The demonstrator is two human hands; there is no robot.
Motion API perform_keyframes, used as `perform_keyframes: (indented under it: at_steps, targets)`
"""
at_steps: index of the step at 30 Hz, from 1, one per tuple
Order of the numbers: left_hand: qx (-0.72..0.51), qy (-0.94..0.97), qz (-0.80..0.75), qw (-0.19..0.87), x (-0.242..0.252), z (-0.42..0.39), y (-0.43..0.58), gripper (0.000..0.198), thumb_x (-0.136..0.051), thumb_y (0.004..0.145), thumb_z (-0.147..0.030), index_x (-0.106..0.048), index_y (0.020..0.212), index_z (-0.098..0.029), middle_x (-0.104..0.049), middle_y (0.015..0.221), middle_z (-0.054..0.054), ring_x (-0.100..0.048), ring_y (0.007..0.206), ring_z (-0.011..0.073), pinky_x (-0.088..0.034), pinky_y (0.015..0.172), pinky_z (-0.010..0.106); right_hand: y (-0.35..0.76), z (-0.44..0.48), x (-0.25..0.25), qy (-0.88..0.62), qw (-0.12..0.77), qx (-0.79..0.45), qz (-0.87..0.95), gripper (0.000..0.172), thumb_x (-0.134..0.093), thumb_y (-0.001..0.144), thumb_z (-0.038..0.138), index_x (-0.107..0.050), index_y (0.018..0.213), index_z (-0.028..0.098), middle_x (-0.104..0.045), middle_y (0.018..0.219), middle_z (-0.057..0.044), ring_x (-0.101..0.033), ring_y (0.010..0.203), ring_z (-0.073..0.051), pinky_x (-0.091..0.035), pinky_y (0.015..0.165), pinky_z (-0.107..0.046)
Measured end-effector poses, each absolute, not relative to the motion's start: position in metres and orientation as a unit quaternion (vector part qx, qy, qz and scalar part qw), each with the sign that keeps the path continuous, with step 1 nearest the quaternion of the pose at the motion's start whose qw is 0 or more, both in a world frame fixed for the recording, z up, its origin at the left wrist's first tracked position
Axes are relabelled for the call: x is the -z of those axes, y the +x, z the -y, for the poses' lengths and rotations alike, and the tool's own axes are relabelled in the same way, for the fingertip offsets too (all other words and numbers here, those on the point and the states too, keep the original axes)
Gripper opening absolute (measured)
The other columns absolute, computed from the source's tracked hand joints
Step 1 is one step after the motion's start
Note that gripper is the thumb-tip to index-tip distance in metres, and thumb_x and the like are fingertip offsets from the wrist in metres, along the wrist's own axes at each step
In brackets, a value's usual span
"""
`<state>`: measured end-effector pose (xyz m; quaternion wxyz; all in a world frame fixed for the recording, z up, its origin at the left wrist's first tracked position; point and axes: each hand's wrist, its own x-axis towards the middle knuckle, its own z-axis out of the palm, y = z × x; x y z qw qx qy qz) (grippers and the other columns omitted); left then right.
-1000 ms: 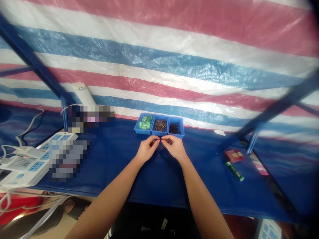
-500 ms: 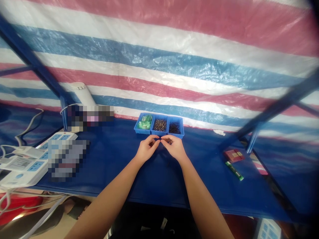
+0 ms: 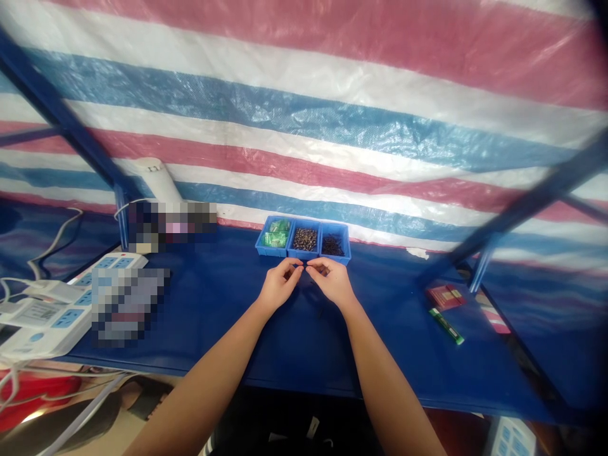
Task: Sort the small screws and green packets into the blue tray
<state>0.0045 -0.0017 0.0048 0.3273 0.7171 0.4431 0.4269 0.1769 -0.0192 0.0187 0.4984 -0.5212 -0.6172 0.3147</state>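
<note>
My left hand (image 3: pixel 282 282) and my right hand (image 3: pixel 330 278) face each other just in front of the blue bins, thumbs and fingertips pinched. Whatever sits between the fingertips is too small to make out. Behind them stand three joined blue bins. Green packets (image 3: pixel 276 234) lie in the left bin, small brass-and-dark parts (image 3: pixel 304 239) fill the middle one, and thin black pieces (image 3: pixel 332 244), perhaps screws, are in the right one. A few dark specks lie on the blue table (image 3: pixel 308 342) below my hands.
A white power strip (image 3: pixel 71 310) with plugs and cables lies at the left, beside a blurred-out object (image 3: pixel 130 307). A white cylinder (image 3: pixel 161 180) leans at the back left. On the right are a red box (image 3: pixel 446 296) and a green packet (image 3: pixel 446 326), near a blue metal frame (image 3: pixel 484 261).
My hands stay at nearly the same spot; the left fingertips have shifted slightly left, so the gap between the two hands is a little wider. Nothing else has moved.
</note>
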Motion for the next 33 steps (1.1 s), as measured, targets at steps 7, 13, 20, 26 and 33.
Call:
perform_keyframes:
  at_steps: [7, 13, 20, 26, 33]
  targets:
    - [-0.415, 0.721, -0.458, 0.313, -0.006, 0.001, 0.003, 0.031, -0.044, 0.096, -0.044, -0.061, 0.089, -0.019, -0.059, 0.058, -0.003, -0.057, 0.054, 0.012, -0.044, 0.057, 0.023, 0.174, 0.02, -0.019, -0.512, 0.485, -0.317, 0.634, 0.017, -0.066, 0.081, 0.03, -0.074, 0.094, 0.022, -0.074, 0.085, -0.003, -0.067, 0.075, -0.019, -0.051, 0.065, -0.03]
    - [-0.421, 0.713, -0.441, 0.346, -0.007, 0.003, 0.005, 0.029, -0.048, 0.094, -0.045, -0.06, 0.097, -0.019, -0.06, 0.062, -0.002, -0.058, 0.055, 0.0122, -0.045, 0.057, 0.023, 0.175, 0.019, -0.018, -0.517, 0.496, -0.308, 0.625, 0.017, -0.063, 0.082, 0.029, -0.073, 0.094, 0.022, -0.074, 0.085, -0.003, -0.067, 0.074, -0.018, -0.052, 0.066, -0.03]
    - [-0.422, 0.714, -0.447, 0.334, -0.006, 0.001, 0.004, 0.027, -0.048, 0.094, -0.042, -0.062, 0.092, -0.019, -0.058, 0.06, -0.003, -0.056, 0.053, 0.0118, -0.043, 0.055, 0.022, 0.171, 0.021, -0.018, -0.517, 0.486, -0.302, 0.637, 0.015, -0.063, 0.082, 0.029, -0.073, 0.091, 0.022, -0.074, 0.083, -0.003, -0.067, 0.073, -0.019, -0.052, 0.065, -0.03]
    - [-0.427, 0.725, -0.418, 0.343, -0.003, 0.002, 0.004, 0.029, -0.054, 0.091, -0.038, -0.066, 0.109, -0.019, -0.061, 0.065, -0.001, -0.057, 0.058, 0.0117, -0.047, 0.06, 0.023, 0.168, 0.021, -0.017, -0.532, 0.501, -0.333, 0.595, 0.018, -0.062, 0.083, 0.034, -0.073, 0.085, 0.021, -0.074, 0.081, -0.003, -0.068, 0.072, -0.019, -0.054, 0.069, -0.031]
    - [-0.428, 0.738, -0.446, 0.271, 0.002, -0.002, 0.004, 0.028, -0.057, 0.09, -0.037, -0.072, 0.107, -0.02, -0.061, 0.063, -0.002, -0.054, 0.057, 0.0112, -0.046, 0.061, 0.023, 0.165, 0.021, -0.016, -0.546, 0.494, -0.35, 0.578, 0.026, -0.061, 0.084, 0.044, -0.072, 0.083, 0.02, -0.072, 0.076, -0.003, -0.067, 0.069, -0.019, -0.054, 0.068, -0.031]
